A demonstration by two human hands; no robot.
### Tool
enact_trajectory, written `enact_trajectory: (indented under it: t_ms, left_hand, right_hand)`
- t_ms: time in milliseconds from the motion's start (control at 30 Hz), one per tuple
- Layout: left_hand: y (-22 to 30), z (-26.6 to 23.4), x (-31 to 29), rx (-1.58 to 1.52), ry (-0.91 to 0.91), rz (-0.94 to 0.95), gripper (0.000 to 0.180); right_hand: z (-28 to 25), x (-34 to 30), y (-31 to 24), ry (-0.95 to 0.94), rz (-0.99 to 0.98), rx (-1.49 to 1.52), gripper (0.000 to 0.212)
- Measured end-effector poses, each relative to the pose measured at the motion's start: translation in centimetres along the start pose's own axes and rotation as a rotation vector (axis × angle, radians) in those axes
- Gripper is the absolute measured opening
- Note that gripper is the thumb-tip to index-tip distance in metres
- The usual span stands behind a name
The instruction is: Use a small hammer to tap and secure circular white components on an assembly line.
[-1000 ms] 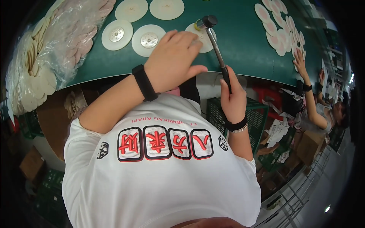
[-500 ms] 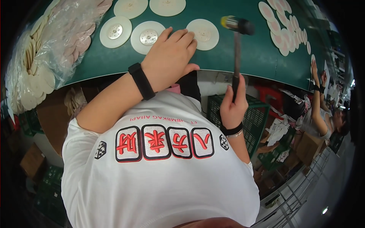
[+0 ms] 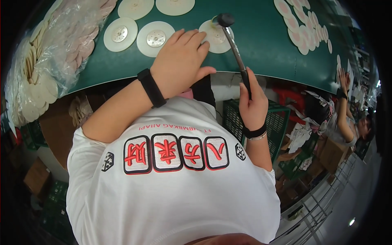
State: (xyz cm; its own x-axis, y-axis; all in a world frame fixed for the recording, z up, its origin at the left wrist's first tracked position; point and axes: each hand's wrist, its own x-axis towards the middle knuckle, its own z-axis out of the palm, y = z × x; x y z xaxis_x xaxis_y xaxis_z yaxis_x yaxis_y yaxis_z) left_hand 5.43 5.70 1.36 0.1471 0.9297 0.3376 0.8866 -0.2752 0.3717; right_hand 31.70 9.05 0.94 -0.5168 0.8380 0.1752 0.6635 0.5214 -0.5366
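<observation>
My right hand (image 3: 254,102) is closed around the black grip of a mallet (image 3: 234,49) with a dark round head. That head hangs over a pale round disc (image 3: 215,43); I cannot tell whether it touches it. My left hand (image 3: 179,59) lies palm down at the left edge of this disc, fingers stretched out and thumb apart, holding nothing visible. Left of its fingertips is a white disc (image 3: 143,30) with a perforated metal plate (image 3: 156,38) at its centre. A similar disc (image 3: 130,24) with a metal centre lies farther left.
The discs lie on a green table (image 3: 261,49). Two more pale discs (image 3: 175,6) are at the far edge. A plastic bag (image 3: 61,49) full of discs lies left; loose pink-centred discs (image 3: 302,36) lie right. Below are green crates (image 3: 277,122). A person (image 3: 347,126) works at far right.
My right hand has swung the mallet left, bringing its head from beside the pale disc to over it. The left hand stays nearly in place; the whole view has shifted slightly.
</observation>
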Motion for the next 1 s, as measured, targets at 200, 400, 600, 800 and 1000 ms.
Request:
enact_trajectory:
  t_ms: [200, 400, 600, 800, 1000]
  left_hand:
    - [-0.1, 0.4, -0.3, 0.142, -0.071, 0.032, 0.059]
    - [-0.2, 0.2, -0.2, 0.142, -0.097, 0.04, 0.058]
    - [1.7, 0.3, -0.1, 0.017, -0.199, 0.033, 0.057]
    - [1.5, 0.5, 0.2, -0.051, -0.039, 0.085, 0.057]
    - [0.8, 0.5, 0.0, 0.09, -0.147, 0.048, 0.06]
  right_hand:
    - [0.3, -1.1, -0.1, 0.109, 0.09, 0.049, 0.048]
    - [1.5, -1.9, 0.3, 0.216, -0.032, -0.004, 0.049]
    - [1.4, -1.7, -0.6, -0.015, 0.149, -0.121, 0.047]
    - [0.5, -0.4, 0.2, -0.019, 0.066, -0.058, 0.047]
    - [0.3, -1.3, 0.4, 0.121, 0.049, 0.075, 0.047]
